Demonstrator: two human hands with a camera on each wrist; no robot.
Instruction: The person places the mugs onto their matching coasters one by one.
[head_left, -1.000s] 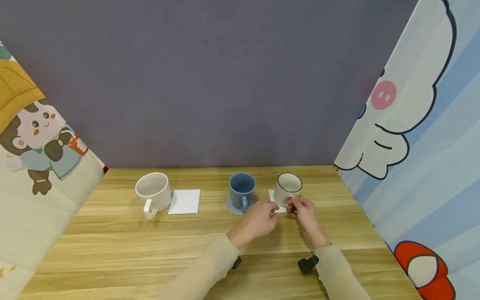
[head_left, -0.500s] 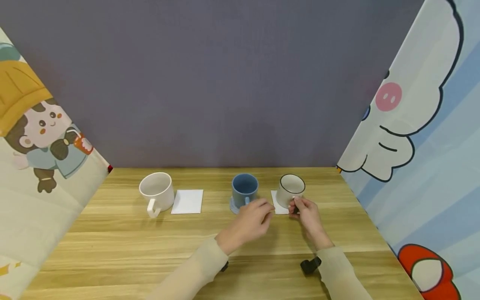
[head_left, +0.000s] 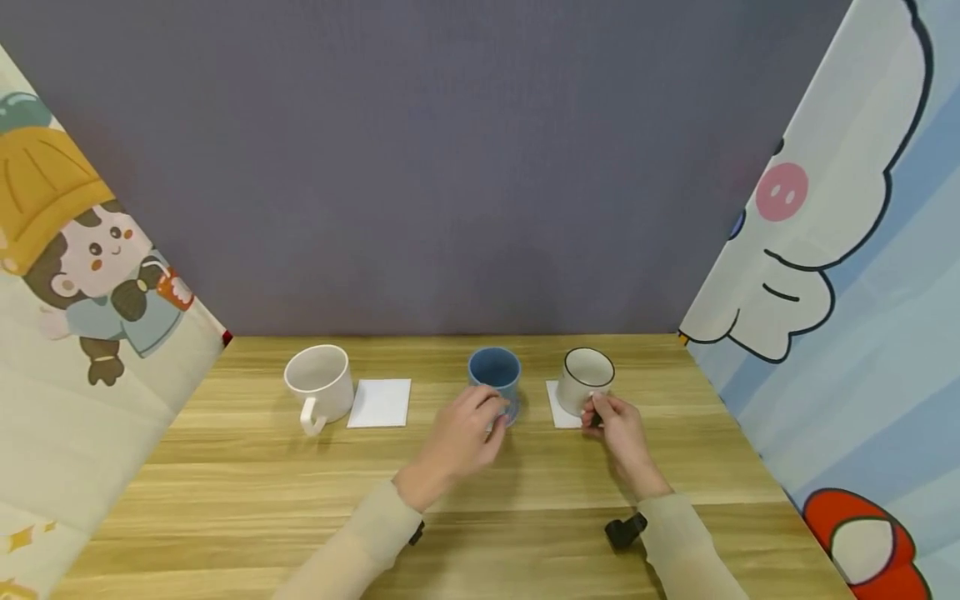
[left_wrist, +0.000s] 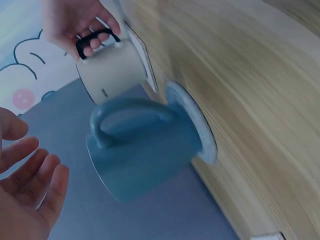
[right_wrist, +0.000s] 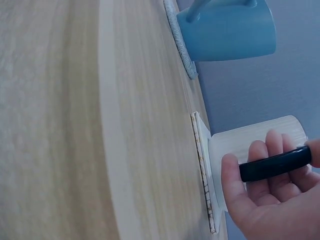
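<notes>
We saw the left hand (head_left: pixel 459 433) held just in front of a blue mug (left_wrist: pixel 145 155), its fingers loosely bent and grasping nothing; the left wrist view showed a gap between palm and mug. The right hand (head_left: pixel 618 429) gripped the black handle (right_wrist: pixel 275 165) of a black-rimmed mug (head_left: pixel 576 396), which stood upright on a square coaster (head_left: pixel 560 410) to the right of the blue one. From the head camera, the left hand hid the blue mug's handle and part of the round coaster (left_wrist: pixel 201 127) beneath it, while the right hand covered the near side of the black-rimmed mug and a corner of its coaster. Farther left, we found a wide white mug (head_left: pixel 322 387) on the bare table, with a second white square (head_left: pixel 380 403) lying flat just beside it.

We noted smooth, straight-sided walls on the blue mug and a looped handle in the same color; the pad under it was thick, pale blue and rough-edged. The wide white mug had a broad mouth and a handle toward the person. Streaked wood grain ran across the table (head_left: pixel 225 492), a plain gray backdrop (head_left: pixel 450 167) rose behind, and cartoon-printed panels closed in both sides.
</notes>
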